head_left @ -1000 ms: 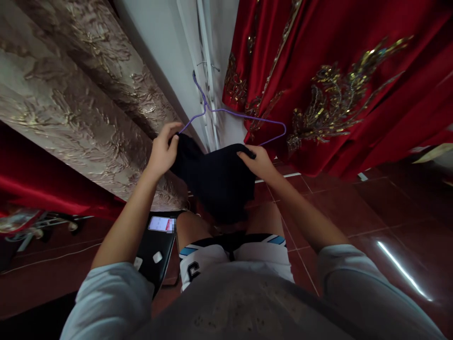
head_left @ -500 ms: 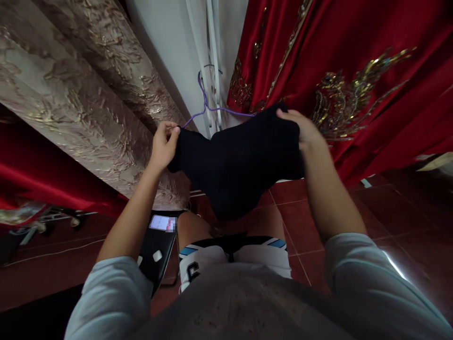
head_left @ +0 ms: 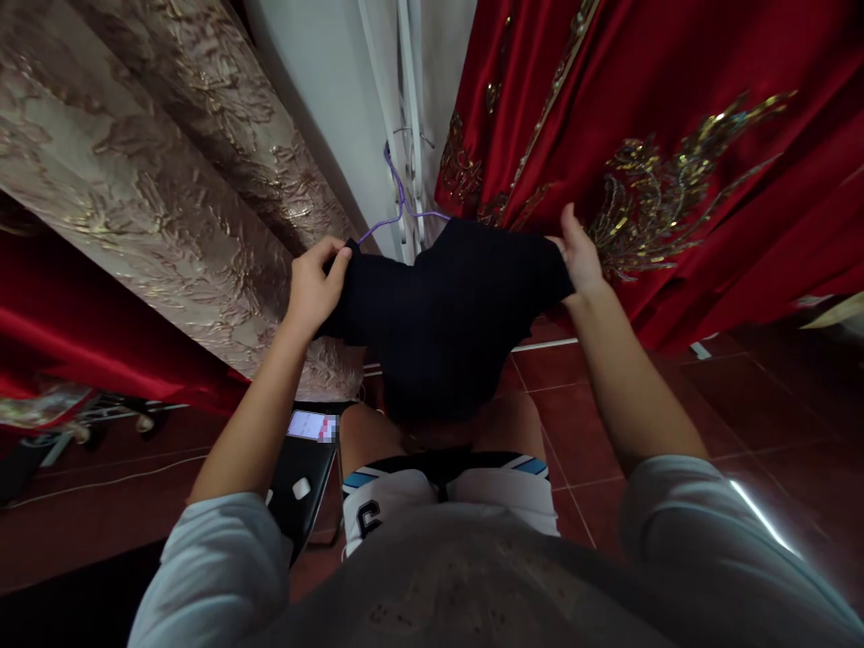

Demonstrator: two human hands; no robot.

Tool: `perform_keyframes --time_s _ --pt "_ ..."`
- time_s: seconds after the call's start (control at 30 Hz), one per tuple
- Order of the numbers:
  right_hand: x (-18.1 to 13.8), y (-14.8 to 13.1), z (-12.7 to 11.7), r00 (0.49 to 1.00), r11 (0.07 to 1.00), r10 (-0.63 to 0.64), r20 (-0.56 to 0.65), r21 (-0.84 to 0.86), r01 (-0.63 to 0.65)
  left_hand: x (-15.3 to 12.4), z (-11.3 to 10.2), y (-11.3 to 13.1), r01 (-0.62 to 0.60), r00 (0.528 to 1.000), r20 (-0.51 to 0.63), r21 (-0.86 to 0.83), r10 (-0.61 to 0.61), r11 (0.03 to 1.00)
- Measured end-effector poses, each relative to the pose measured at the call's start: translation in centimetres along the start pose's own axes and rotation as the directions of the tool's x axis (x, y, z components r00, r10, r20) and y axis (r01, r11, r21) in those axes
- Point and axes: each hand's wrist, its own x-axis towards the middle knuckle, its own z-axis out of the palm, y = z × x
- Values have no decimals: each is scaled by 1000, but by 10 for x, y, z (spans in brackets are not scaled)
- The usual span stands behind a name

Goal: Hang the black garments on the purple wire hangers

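A dark, nearly black shirt [head_left: 445, 315] hangs spread between my hands on a thin purple hanger [head_left: 403, 205]. The hanger's hook is at the white rail; its lower part is hidden inside the cloth. My left hand [head_left: 317, 283] pinches the shirt's left shoulder between thumb and fingers, close to the hanger's end. At the right sleeve end is my right hand [head_left: 581, 261], its thumb raised away from the cloth. The other fingers are partly hidden behind or inside the sleeve and touch it.
White rack bars [head_left: 409, 99] stand ahead against a pale wall. A beige textured curtain [head_left: 202, 171] hangs left, red sequinned cloth [head_left: 675, 81] right. A phone [head_left: 307, 425] and a small white case [head_left: 301, 489] lie on a black seat [head_left: 317, 468] at lower left.
My right hand has lifted its thumb off the shirt's upper right corner. That shoulder has slid inward over the hanger, covering more of its right arm. My left hand keeps its pinch.
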Motion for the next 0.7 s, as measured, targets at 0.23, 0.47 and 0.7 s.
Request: perform_keyframes --time_s 0.23,0.47,0.7 --pt "-4 -30 19 969 959 -227 -96 150 240 13 -15 15 -29 992 -118 66 37 997" --pt "2 -18 57 973 975 -219 73 51 216 21 -22 -20 23 999 41 76 -26 997" --pt "-8 -16 48 913 985 -170 371 53 162 -4 -19 -24 8 998 59 108 -14 994"
